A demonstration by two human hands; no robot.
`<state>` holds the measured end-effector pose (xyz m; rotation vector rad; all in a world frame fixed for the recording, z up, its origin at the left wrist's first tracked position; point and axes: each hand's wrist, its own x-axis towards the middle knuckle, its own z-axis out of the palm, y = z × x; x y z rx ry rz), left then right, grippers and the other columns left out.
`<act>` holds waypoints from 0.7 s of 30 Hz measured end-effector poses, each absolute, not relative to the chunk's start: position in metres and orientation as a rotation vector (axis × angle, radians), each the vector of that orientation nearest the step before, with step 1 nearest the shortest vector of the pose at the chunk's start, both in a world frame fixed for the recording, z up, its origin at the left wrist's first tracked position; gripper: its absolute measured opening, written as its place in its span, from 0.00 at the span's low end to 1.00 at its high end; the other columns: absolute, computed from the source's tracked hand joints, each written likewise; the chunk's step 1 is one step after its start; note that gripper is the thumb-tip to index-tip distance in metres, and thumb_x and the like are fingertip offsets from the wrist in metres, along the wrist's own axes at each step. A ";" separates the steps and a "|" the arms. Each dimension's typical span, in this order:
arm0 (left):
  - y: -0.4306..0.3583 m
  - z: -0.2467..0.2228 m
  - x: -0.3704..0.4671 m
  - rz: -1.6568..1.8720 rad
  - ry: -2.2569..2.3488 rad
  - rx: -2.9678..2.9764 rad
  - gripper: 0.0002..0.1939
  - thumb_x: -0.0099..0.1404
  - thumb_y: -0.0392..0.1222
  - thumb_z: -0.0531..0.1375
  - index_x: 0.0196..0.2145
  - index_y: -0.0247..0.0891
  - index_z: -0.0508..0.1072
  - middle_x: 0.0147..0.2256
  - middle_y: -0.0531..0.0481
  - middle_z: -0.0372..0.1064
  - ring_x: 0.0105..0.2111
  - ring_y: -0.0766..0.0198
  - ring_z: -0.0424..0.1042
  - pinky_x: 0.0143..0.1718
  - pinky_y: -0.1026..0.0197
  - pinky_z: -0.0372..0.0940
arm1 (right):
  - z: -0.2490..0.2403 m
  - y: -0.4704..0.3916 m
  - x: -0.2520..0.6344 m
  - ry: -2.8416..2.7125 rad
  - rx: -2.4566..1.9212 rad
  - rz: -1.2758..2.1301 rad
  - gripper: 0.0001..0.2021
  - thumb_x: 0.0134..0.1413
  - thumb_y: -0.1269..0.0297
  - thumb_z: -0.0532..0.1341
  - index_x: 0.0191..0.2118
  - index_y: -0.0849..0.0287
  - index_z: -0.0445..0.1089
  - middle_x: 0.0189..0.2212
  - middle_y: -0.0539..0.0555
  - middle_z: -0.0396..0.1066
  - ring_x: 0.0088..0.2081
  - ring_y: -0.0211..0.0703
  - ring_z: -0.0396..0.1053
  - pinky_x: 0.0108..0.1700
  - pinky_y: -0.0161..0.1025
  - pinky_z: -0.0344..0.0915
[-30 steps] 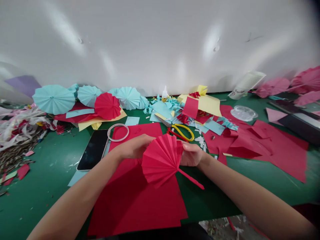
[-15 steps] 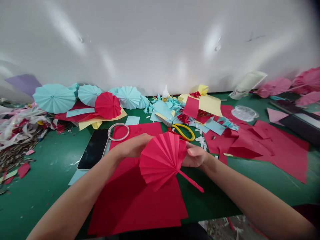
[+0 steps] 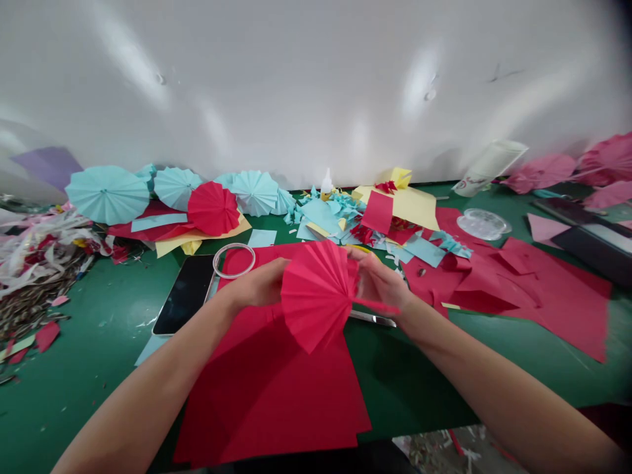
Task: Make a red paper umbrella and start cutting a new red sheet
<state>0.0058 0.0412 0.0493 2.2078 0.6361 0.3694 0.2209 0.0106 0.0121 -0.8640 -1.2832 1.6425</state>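
A red pleated paper fan [image 3: 316, 296] with a thin red stem [image 3: 376, 306] is held up between my hands. My left hand [image 3: 264, 283] grips its left side from behind, the fingertips hidden by the paper. At the right edge, my right hand [image 3: 378, 276] has its fingers curled round the folds. The stem points right, across the base of my right hand. Beneath lie red paper sheets [image 3: 276, 401]. Partly hidden behind my right hand are yellow-handled scissors [image 3: 364, 249], and a metal strip [image 3: 372, 318] shows just below it.
On the green table [image 3: 113, 309] are a phone [image 3: 185, 293], a tape roll [image 3: 234, 261], light blue fans [image 3: 107, 194] and a smaller red fan [image 3: 212, 209]. Paper scraps [image 3: 320, 214] and a glue bottle [image 3: 326, 182] lie near the wall, red sheets [image 3: 553, 283] at the right.
The fan has tilted and moved slightly up, its stem swinging up toward my right wrist. My right hand has shifted up, now covering much of the scissors. The metal strip has come into view.
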 end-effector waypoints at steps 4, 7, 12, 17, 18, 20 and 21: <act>0.046 0.043 0.003 0.397 0.617 2.100 0.08 0.55 0.29 0.50 0.31 0.35 0.66 0.30 0.48 0.70 0.33 0.62 0.70 0.36 0.60 0.64 | 0.013 0.020 0.222 -1.328 -0.878 1.158 0.13 0.51 0.56 0.54 0.43 0.51 0.61 0.43 0.53 0.63 0.42 0.42 0.64 0.41 0.39 0.64; 0.045 0.048 0.005 0.282 0.569 1.992 0.10 0.57 0.28 0.47 0.31 0.36 0.64 0.26 0.50 0.69 0.30 0.65 0.71 0.35 0.61 0.64 | 0.014 0.022 0.228 -1.415 -0.909 0.762 0.12 0.48 0.65 0.54 0.41 0.51 0.64 0.44 0.52 0.60 0.46 0.44 0.60 0.45 0.41 0.61; 0.035 0.064 0.010 0.180 0.749 2.106 0.09 0.58 0.29 0.45 0.33 0.36 0.62 0.21 0.54 0.67 0.25 0.67 0.69 0.28 0.65 0.61 | 0.018 0.018 0.231 -1.466 -0.775 0.798 0.14 0.45 0.70 0.53 0.40 0.52 0.65 0.36 0.51 0.63 0.39 0.42 0.63 0.42 0.41 0.63; 0.028 0.071 0.012 0.170 0.909 2.308 0.10 0.62 0.37 0.43 0.29 0.36 0.62 0.23 0.52 0.65 0.24 0.66 0.65 0.26 0.64 0.58 | 0.020 0.018 0.228 -1.551 -0.974 0.730 0.08 0.51 0.69 0.56 0.39 0.54 0.63 0.33 0.50 0.64 0.31 0.37 0.66 0.32 0.36 0.65; 0.028 0.070 0.012 0.170 0.932 2.348 0.11 0.63 0.38 0.43 0.29 0.36 0.62 0.24 0.51 0.65 0.25 0.65 0.65 0.27 0.64 0.58 | 0.021 0.019 0.228 -1.589 -0.987 0.703 0.07 0.51 0.69 0.56 0.38 0.55 0.64 0.32 0.50 0.65 0.29 0.36 0.66 0.30 0.36 0.64; 0.028 0.068 0.011 0.154 0.978 2.432 0.11 0.63 0.39 0.43 0.31 0.36 0.63 0.27 0.50 0.64 0.27 0.63 0.65 0.27 0.63 0.58 | 0.021 0.019 0.228 -1.659 -1.006 0.624 0.05 0.52 0.70 0.55 0.34 0.56 0.65 0.26 0.48 0.65 0.25 0.35 0.66 0.27 0.35 0.64; 0.027 0.067 0.011 0.138 1.003 2.473 0.11 0.63 0.40 0.43 0.32 0.37 0.63 0.27 0.49 0.64 0.28 0.63 0.65 0.27 0.62 0.58 | 0.021 0.019 0.229 -1.688 -1.028 0.573 0.05 0.52 0.71 0.54 0.33 0.56 0.66 0.23 0.48 0.65 0.23 0.35 0.66 0.26 0.35 0.64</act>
